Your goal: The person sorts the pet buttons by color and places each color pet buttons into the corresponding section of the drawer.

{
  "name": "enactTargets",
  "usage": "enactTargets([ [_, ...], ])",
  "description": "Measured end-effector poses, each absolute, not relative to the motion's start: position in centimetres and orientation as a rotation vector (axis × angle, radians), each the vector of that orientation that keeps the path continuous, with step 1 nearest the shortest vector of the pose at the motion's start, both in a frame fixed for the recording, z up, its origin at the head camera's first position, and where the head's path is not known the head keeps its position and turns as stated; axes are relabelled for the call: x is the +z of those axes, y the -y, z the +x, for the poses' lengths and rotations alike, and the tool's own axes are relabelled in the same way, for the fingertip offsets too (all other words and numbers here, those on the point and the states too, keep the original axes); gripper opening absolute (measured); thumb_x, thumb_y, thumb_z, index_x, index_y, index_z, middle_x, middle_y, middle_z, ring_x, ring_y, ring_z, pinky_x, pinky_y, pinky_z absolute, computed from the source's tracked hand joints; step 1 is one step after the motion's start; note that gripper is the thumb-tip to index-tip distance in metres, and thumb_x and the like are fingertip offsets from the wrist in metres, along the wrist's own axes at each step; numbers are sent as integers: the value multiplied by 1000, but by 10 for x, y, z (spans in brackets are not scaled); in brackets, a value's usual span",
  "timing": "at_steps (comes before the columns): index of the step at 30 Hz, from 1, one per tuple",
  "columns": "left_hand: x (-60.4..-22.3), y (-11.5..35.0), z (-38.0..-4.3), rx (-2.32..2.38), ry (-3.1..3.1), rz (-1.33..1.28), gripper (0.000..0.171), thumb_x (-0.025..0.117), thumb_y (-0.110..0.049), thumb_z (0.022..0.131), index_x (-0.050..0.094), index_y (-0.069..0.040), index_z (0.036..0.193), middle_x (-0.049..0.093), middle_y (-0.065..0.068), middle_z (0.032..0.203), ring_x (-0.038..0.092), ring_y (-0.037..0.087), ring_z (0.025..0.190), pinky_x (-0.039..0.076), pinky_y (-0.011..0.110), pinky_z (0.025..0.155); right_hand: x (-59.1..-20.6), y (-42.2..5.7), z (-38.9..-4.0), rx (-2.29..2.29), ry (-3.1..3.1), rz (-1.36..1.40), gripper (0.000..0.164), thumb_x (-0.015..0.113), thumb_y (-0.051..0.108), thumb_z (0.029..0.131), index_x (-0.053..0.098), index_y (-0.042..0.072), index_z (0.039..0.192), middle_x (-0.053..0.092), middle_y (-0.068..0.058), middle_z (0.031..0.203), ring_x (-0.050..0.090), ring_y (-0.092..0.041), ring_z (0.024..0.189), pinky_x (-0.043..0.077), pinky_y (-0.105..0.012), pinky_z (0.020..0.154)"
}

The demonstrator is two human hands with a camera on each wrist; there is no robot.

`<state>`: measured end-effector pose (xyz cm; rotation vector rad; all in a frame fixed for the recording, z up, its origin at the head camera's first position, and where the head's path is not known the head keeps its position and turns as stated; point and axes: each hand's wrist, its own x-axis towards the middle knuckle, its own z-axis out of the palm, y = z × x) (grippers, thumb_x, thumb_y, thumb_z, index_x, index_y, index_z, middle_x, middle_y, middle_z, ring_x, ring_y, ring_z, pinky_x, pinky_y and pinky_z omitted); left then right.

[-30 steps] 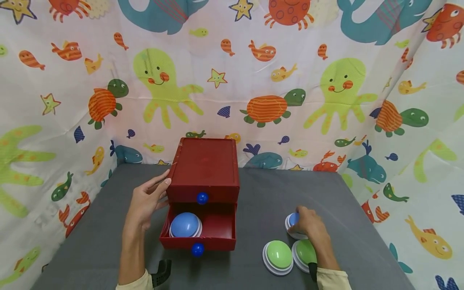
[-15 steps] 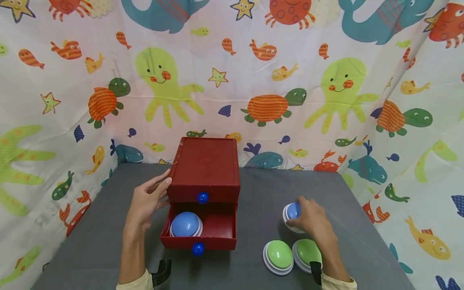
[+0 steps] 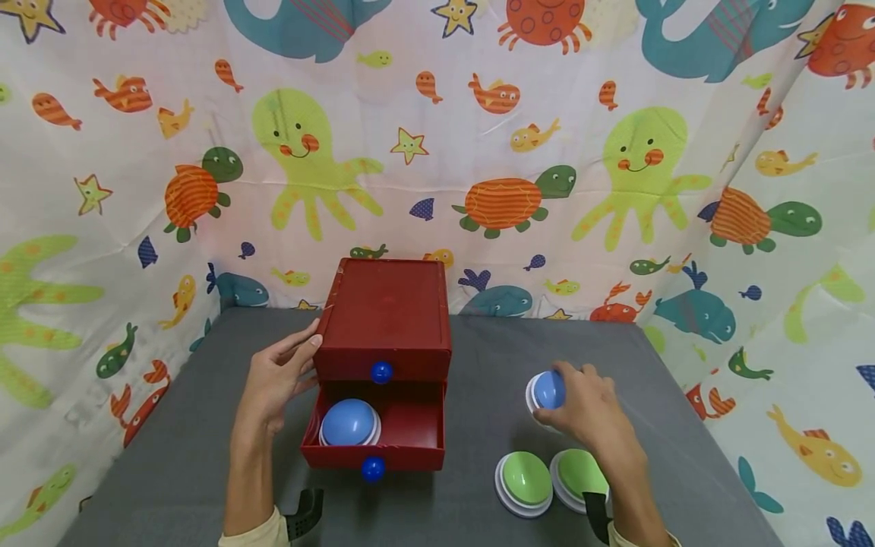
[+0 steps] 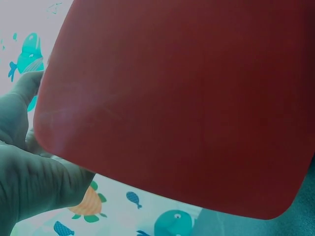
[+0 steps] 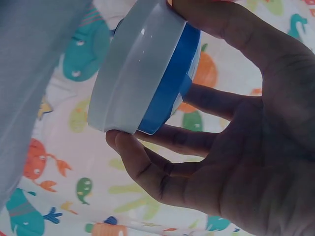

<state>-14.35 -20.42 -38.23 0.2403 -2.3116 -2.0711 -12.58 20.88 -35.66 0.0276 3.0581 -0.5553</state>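
My right hand [image 3: 591, 410] grips a blue dome push button [image 3: 549, 391] on a white base, lifted above the table at the right. In the right wrist view, thumb and fingers go around the rim of this button [image 5: 138, 73], which is tilted. My left hand [image 3: 273, 380] rests against the left side of a red drawer box [image 3: 386, 304], near its top front corner. Some fingertips are hidden behind the red panel [image 4: 172, 108] in the left wrist view. The lower drawer [image 3: 424, 425] is pulled out, with another blue button [image 3: 350, 423] lying in its left part.
Two green dome buttons [image 3: 525, 480] on white bases sit side by side on the grey table [image 3: 492, 365], just in front of the right hand. Blue ball knobs [image 3: 373, 469] stick out from both drawers. A sea-animal curtain [image 3: 444, 152] stands behind and at the sides.
The right hand has raised the blue button off the table and moved it slightly away and to the left. The left hand, box and drawer are unchanged.
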Motion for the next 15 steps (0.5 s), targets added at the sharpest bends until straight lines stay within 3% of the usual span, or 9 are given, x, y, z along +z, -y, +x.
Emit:
enactTargets([
  [15, -383, 203, -141, -2053, 2313, 215, 65, 61, -52, 102, 45, -28, 159, 44, 15, 165, 56, 39, 142, 52, 51, 106, -329, -168, -102, -608, -3061, -118, 78, 90, 33, 78, 57, 4, 142, 60, -26, 130, 54, -45, 115, 63, -60, 84],
])
